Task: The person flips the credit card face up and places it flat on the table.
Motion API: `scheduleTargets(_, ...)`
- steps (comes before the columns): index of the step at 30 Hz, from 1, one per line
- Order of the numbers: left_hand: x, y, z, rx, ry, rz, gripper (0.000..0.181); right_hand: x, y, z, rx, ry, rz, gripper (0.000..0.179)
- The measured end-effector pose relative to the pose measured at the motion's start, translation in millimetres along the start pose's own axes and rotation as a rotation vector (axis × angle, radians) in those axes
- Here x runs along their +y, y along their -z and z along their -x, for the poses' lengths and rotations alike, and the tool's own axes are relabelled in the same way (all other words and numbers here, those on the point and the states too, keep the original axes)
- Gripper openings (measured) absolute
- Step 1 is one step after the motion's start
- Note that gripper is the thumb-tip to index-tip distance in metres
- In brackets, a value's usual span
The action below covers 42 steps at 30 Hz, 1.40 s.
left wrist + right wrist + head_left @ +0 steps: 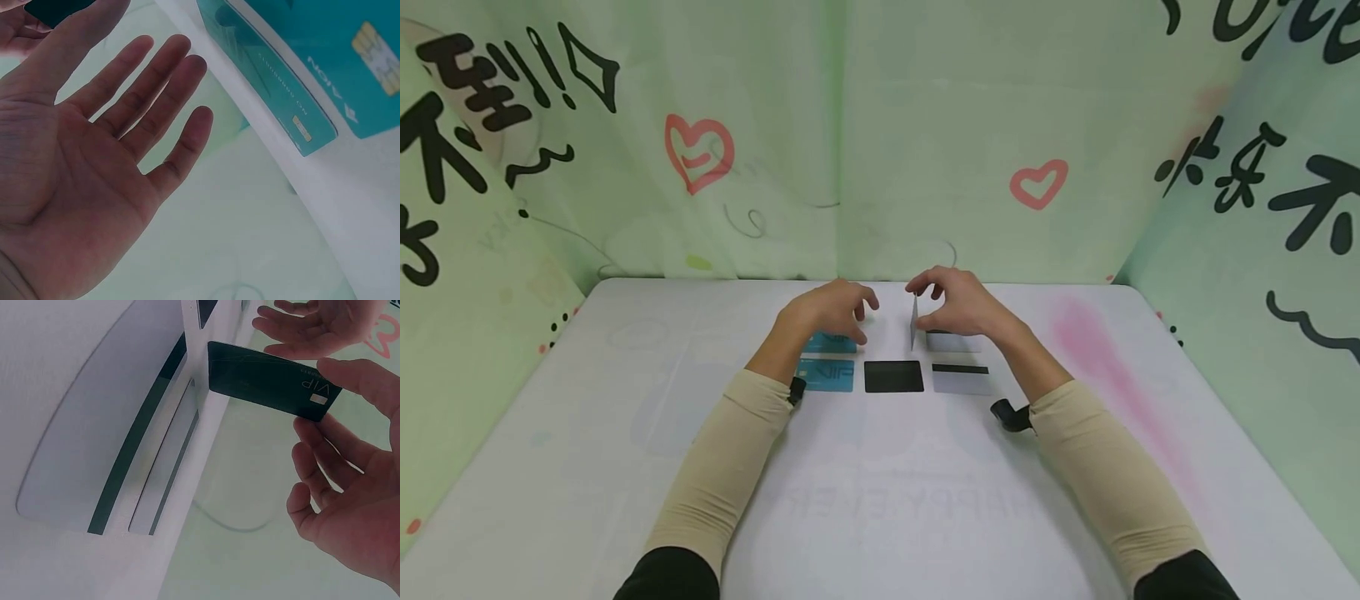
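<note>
My right hand (958,304) pinches a dark green card (262,381) marked VIP between thumb and fingertips. The card is raised off the table and appears nearly edge-on in the head view. My left hand (835,310) hovers over the back blue card (831,342), holding nothing, with its fingers (150,112) spread apart in the left wrist view. A second blue card (826,375) lies in front of it. In the middle of the front row is a black card (893,377). Below my right hand lies a pale striped card (953,342), partly covered by the hand.
Another pale card with a dark stripe (961,381) lies at the right of the front row. The cards rest on a white table (880,517). A pale green curtain (880,150) with hearts and black lettering stands behind and along both sides.
</note>
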<state>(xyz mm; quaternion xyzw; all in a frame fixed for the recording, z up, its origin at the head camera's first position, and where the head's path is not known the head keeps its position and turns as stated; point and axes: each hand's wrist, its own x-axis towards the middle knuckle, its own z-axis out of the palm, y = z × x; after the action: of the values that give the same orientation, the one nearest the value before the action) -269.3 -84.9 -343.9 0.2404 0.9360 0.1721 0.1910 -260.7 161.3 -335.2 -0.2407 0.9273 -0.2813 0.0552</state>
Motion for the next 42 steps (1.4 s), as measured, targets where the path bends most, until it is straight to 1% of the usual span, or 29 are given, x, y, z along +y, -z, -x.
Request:
scheduleTargets(6, -0.7, 0.4, 0.6, -0.001, -0.008, -0.004, 0.060, 0.8, -6.2, -1.8, -0.020, -0.030, -0.002, 0.056)
scheduleTargets(9, -0.9, 0.6, 0.8, -0.002, -0.008, -0.006, 0.060, 1.1, -9.2, -3.0, -0.030, -0.032, -0.002, 0.058)
scheduleTargets(15, -1.4, 0.3, 0.6, -0.001, -0.004, -0.013, 0.059, 2.0, -14.6, -4.5, -0.046, -0.027, -0.010, 0.057)
scheduleTargets(25, -2.3, -0.1, 0.2, -0.002, 0.001, 0.001, 0.060, 6.6, -20.6, -4.8, -0.067, -0.045, -0.013, 0.057)
scheduleTargets(32, -1.4, 0.0, -0.7, -0.009, 0.004, -0.003, 0.060, 11.9, -26.1, -5.6, -0.092, -0.082, -0.014, 0.056)
scheduleTargets(42, -1.8, 0.0, -0.6, -0.003, -0.001, -0.004, 0.059, 14.4, -30.2, -6.8, -0.122, -0.097, 0.011, 0.056)
